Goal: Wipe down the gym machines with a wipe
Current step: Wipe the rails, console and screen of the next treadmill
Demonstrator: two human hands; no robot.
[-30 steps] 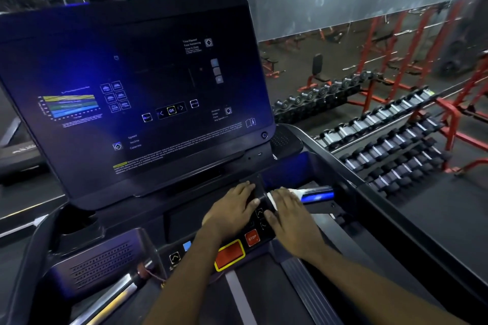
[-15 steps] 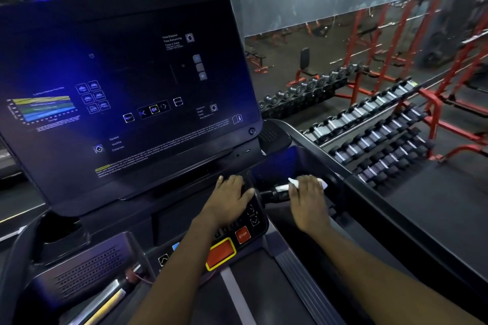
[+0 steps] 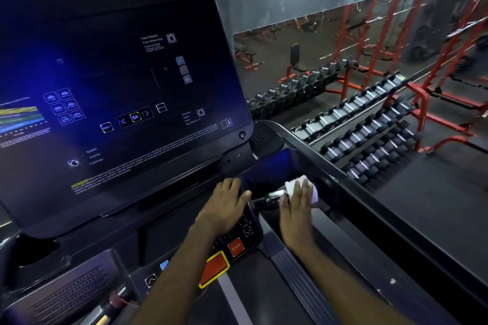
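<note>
Right hand [image 3: 297, 208] fingers together pressing white folded wipe [image 3: 301, 187] onto black cylindrical treadmill handlebar [image 3: 266, 200], left hand [image 3: 224, 206] at nine o'clock, fingers together flat on dark control panel [image 3: 245, 229], red stop button [image 3: 235, 246] at six o'clock.

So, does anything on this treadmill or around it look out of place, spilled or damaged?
Nothing stands out. The right hand presses the white wipe on the handlebar, the left hand rests on the control panel, and the dumbbells sit in even rows. No spill or damage shows.
</note>
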